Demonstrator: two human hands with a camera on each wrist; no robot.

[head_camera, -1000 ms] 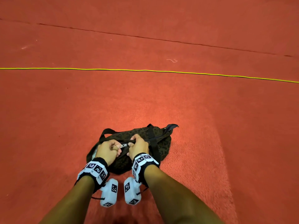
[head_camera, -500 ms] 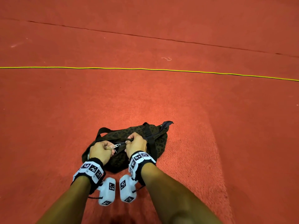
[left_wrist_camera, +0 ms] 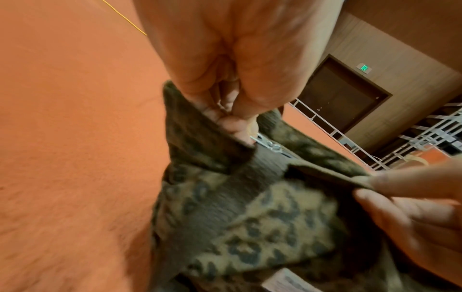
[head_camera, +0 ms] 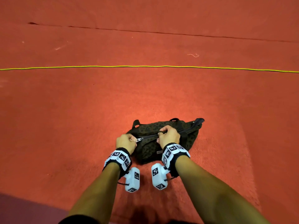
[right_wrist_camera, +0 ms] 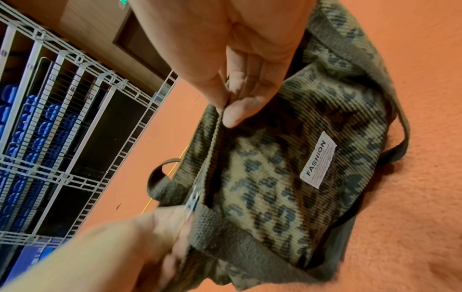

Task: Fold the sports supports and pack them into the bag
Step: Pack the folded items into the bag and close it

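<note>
A dark leopard-print bag (head_camera: 169, 143) (right_wrist_camera: 287, 177) (left_wrist_camera: 250, 217) lies on the red carpet just in front of me, its zip closed along most of the top. My left hand (head_camera: 125, 143) (left_wrist_camera: 237, 118) pinches the metal zip pull (head_camera: 139, 139) (left_wrist_camera: 268, 145) at the bag's left end. My right hand (head_camera: 168, 136) (right_wrist_camera: 237, 102) pinches the fabric edge beside the zip near the middle. A white FASHION label (right_wrist_camera: 318, 160) shows on the bag's side. No sports supports are in view.
Red carpet (head_camera: 80, 110) spreads all around, crossed by a thin yellow cord (head_camera: 145, 66) beyond the bag. The wrist views show a white wire rack (right_wrist_camera: 50, 118) holding blue items and a dark door (left_wrist_camera: 342, 98) in a wooden wall.
My left hand has drawn the zip pull leftward away from the right hand, so a longer stretch of zip is closed. The view has shifted, putting the bag further right.
</note>
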